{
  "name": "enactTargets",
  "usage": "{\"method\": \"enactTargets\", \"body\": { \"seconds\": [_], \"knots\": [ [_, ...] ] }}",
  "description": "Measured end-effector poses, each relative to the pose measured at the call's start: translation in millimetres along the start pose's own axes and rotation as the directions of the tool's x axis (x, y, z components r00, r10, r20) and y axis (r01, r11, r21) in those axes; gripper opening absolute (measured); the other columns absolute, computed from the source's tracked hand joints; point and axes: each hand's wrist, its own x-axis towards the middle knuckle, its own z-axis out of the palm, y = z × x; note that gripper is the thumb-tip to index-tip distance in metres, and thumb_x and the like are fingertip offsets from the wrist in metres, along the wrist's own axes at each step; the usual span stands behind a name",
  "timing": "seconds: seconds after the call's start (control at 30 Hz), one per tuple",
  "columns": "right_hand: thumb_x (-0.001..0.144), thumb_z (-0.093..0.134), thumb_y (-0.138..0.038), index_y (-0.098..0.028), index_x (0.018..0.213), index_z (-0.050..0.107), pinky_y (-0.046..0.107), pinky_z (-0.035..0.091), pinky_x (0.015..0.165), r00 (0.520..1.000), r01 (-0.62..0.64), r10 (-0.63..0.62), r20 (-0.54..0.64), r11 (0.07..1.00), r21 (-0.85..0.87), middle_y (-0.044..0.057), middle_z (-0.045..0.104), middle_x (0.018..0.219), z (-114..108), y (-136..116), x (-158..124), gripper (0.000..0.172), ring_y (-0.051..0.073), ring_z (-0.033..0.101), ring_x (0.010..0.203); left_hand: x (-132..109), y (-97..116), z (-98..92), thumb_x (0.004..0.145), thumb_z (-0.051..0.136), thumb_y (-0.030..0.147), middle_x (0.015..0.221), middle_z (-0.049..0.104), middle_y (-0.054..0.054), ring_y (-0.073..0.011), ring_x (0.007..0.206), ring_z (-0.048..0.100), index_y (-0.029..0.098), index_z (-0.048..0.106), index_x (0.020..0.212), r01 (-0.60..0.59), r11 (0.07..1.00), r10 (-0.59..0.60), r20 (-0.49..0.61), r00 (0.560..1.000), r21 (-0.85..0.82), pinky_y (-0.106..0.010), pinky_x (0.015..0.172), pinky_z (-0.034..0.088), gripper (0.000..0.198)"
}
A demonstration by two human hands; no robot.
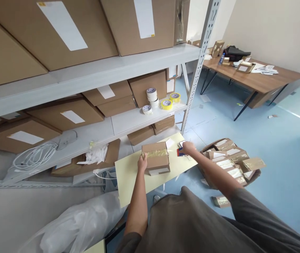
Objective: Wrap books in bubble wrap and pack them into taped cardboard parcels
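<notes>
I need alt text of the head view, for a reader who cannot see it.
A person's left hand touches a taped cardboard box on a pale yellow tabletop, while the right hand is at a blue and red item. Behind stand grey shelves with cartons and tape rolls; small boxes are packed together at right.

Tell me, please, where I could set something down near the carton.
The yellow tabletop is bare left of the carton, beside the left hand and forearm. The shelf has room left of the white tape rolls. It is crowded at the tabletop's right end, around the right hand and blue-and-red object.
</notes>
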Motion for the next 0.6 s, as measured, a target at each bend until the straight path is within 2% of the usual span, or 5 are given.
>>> {"method": "enactTargets", "body": {
  "seconds": [0.13, 0.2, 0.4, 0.5, 0.6],
  "knots": [
    [0.084, 0.084, -0.028, -0.006, 0.116, 0.076, 0.039, 0.057, 0.095, 0.994, 0.043, -0.043, 0.097, 0.999, -0.007, 0.024, 0.076, 0.118, 36, -37, 8, 0.04, 0.035, 0.072, 0.115, -11, -2, 0.8, 0.108, 0.035, 0.055, 0.138, 0.073, -0.015, -0.0303, 0.133, 0.065, 0.02, 0.065, 0.135, 0.008, 1.0, -0.008, -0.027, 1.0, 0.004, -0.036, 0.107, 0.051, 0.054],
    [0.08, 0.084, -0.025, -0.007, 0.117, 0.076, 0.038, 0.056, 0.095, 0.992, 0.05, -0.049, 0.118, 0.999, 0.0, 0.025, 0.076, 0.117, 53, -39, 5, 0.042, 0.035, 0.072, 0.117, -15, -3, 0.8, 0.109, 0.034, 0.055, 0.14, 0.072, -0.015, -0.0297, 0.133, 0.065, 0.02, 0.065, 0.136, 0.007, 1.0, -0.007, -0.041, 0.999, 0.004, -0.036, 0.108, 0.051, 0.054],
    [0.101, 0.06, -0.033, -0.011, 0.122, 0.074, 0.033, 0.052, 0.086, 0.988, -0.049, 0.041, 0.149, 0.998, 0.049, 0.025, 0.075, 0.117, 88, 15, -9, 0.033, 0.031, 0.073, 0.113, -22, -3, 3.1, 0.109, 0.032, 0.053, 0.141, 0.071, -0.015, -0.0291, 0.135, 0.064, 0.019, 0.063, 0.14, 0.068, 0.997, -0.065, -0.066, 0.996, 0.032, -0.036, 0.11, 0.05, 0.055],
    [0.101, 0.058, -0.03, -0.014, 0.12, 0.073, 0.03, 0.051, 0.084, 0.98, -0.054, 0.035, 0.196, 0.994, 0.091, 0.02, 0.077, 0.113, 102, 33, -15, 0.03, 0.028, 0.073, 0.11, -22, -3, 5.4, 0.11, 0.032, 0.053, 0.142, 0.07, -0.015, -0.0299, 0.136, 0.063, 0.02, 0.064, 0.14, 0.081, 0.995, -0.076, -0.087, 0.993, 0.057, -0.037, 0.11, 0.05, 0.055],
    [0.096, 0.063, -0.029, -0.013, 0.116, 0.075, 0.028, 0.052, 0.082, 0.974, -0.024, -0.007, 0.228, 0.991, 0.135, 0.017, 0.078, 0.109, 110, 37, -17, 0.028, 0.026, 0.074, 0.103, -21, -3, 7.2, 0.11, 0.031, 0.055, 0.138, 0.072, -0.015, -0.0297, 0.134, 0.064, 0.02, 0.065, 0.137, 0.089, 0.993, -0.082, -0.091, 0.992, 0.073, -0.036, 0.108, 0.051, 0.056]
  ]
}}
